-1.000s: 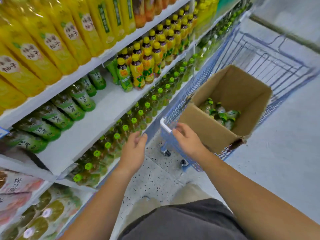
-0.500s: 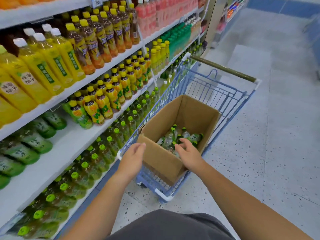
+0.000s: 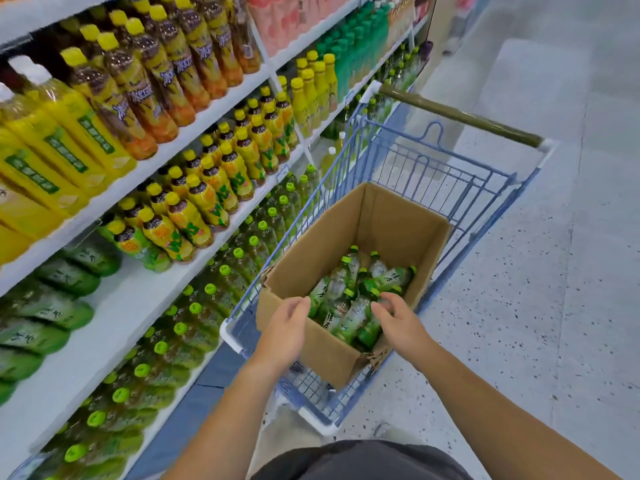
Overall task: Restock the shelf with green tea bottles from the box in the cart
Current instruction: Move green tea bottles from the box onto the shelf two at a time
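Observation:
An open cardboard box [image 3: 388, 223] stands in a blue wire cart [image 3: 460, 188]. Several green tea bottles [image 3: 349, 299] with green caps lie jumbled in its bottom. My left hand [image 3: 289, 329] hovers over the box's near-left rim, fingers apart, holding nothing. My right hand [image 3: 398, 318] reaches into the box from the near-right, fingers curled over the bottles; no bottle is lifted. To the left, the white shelf [image 3: 114, 317] has a bare stretch between lying green tea bottles [image 3: 52, 306] and yellow-labelled ones.
Shelves full of yellow, orange and green drink bottles [image 3: 194, 188] line the left side. A lower shelf row of green-capped bottles [image 3: 180, 327] runs beside the cart. The cart handle [image 3: 460, 116] is at the far end. Speckled grey floor [image 3: 554, 271] lies to the right.
The view swung from the shelf toward the cart. Both hands moved forward from the cart's near corner to the box; the right hand went in over the bottles.

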The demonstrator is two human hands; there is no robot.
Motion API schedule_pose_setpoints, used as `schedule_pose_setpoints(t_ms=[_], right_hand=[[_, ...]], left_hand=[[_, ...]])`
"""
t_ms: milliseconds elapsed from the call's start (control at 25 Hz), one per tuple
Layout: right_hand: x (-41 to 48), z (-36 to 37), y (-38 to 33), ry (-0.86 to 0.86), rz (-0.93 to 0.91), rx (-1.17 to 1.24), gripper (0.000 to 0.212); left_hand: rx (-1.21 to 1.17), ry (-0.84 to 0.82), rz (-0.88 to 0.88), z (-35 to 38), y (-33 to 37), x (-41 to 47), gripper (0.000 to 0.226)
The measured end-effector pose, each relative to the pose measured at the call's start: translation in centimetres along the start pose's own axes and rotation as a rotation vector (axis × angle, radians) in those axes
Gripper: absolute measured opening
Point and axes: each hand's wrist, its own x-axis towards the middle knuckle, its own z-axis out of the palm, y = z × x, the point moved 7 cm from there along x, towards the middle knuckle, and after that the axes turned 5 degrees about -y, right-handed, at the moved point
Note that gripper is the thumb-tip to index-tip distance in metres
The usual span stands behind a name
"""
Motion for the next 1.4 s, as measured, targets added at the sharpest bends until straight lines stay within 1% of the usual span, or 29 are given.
schedule_pose_setpoints(t_ms=[160,320,400,520,560,640,680,760,880,1000,1120,1240,1360,1400], right_hand=[[2.6,0.8,0.1,0.052,0.075,0.059,0.061],[5.0,1.9,-0.2,0.143,0.186,0.116,0.059],[6.8,2.5,0.3,0.203,0.224,0.142,0.057],[9.8,3.8,2.3,0.274,0.301,0.210,0.053],[10.7,4.5,3.2,0.283,0.330,0.232,0.053],[12.7,5.8,5.5,0.286,0.376,0.250,0.054],[13.8,6.4,6.7,0.281,0.400,0.250,0.054],[15.8,7.1,9.0,0.276,0.456,0.248,0.053],[17.9,7.2,11.8,0.279,0.542,0.218,0.053],[18.8,6.8,13.4,0.318,0.610,0.159,0.050],[19.0,7.8,15.0,0.247,0.726,0.160,0.054],[19.1,9.0,16.4,0.205,0.781,0.140,0.061],[19.6,9.0,16.6,0.240,0.762,0.109,0.048],[19.7,9.0,16.6,0.234,0.761,0.087,0.052]], left_hand=[[0.099,-0.076,0.007,-0.2,2.7,5.9,0.017],[0.266,-0.243,0.021,0.5,4.1,12.3,0.030],[0.333,-0.326,0.007,1.2,3.7,16.0,0.037],[0.452,-0.412,-0.067,2.8,0.9,21.8,0.048],[0.505,-0.430,-0.099,3.2,-0.3,23.3,0.045],[0.604,-0.448,-0.152,4.4,-2.8,26.4,0.031],[0.633,-0.448,-0.171,5.0,-3.9,27.8,0.032],[0.665,-0.437,-0.212,6.2,-5.9,30.6,0.040],[0.674,-0.384,-0.231,7.9,-8.4,33.9,0.041],[0.678,-0.340,-0.237,8.6,-9.9,35.7,0.065],[0.714,-0.310,-0.234,9.2,-11.0,37.1,0.079],[0.749,-0.240,-0.152,9.8,-11.7,38.3,0.076],[0.740,-0.175,-0.119,9.8,-12.8,39.0,0.071],[0.727,-0.163,-0.117,9.8,-13.1,39.1,0.071]])
